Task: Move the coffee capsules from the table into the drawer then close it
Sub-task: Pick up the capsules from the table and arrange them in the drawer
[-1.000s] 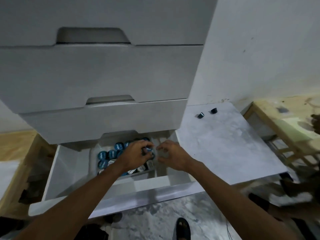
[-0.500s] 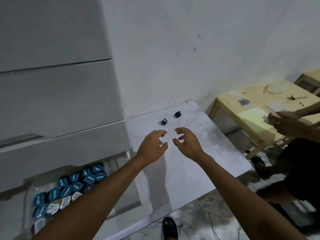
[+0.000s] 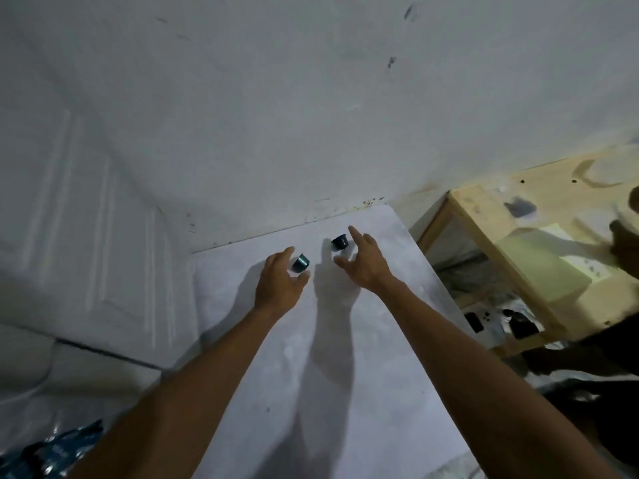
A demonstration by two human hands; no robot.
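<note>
The left hand [image 3: 280, 283] was spread open above the white table [image 3: 345, 375], with the teal capsule [image 3: 301, 263] between its thumb and forefinger; whether they touched it could not be told. The right hand [image 3: 364, 266] was open too, the dark capsule [image 3: 339, 242] just beside its forefinger, on the thumb side.

Scuffed white wall [image 3: 311, 115] up ahead, a white panelled cabinet [image 3: 86, 236] on the left. White marbled tabletop [image 3: 224, 288] in the middle. To the right stands a pale wooden table [image 3: 484, 209] carrying a pale green block [image 3: 532, 264], with another person's blurred hand [image 3: 626, 240] over it. Crumpled blue foil packet [image 3: 52, 451] sits bottom left.
</note>
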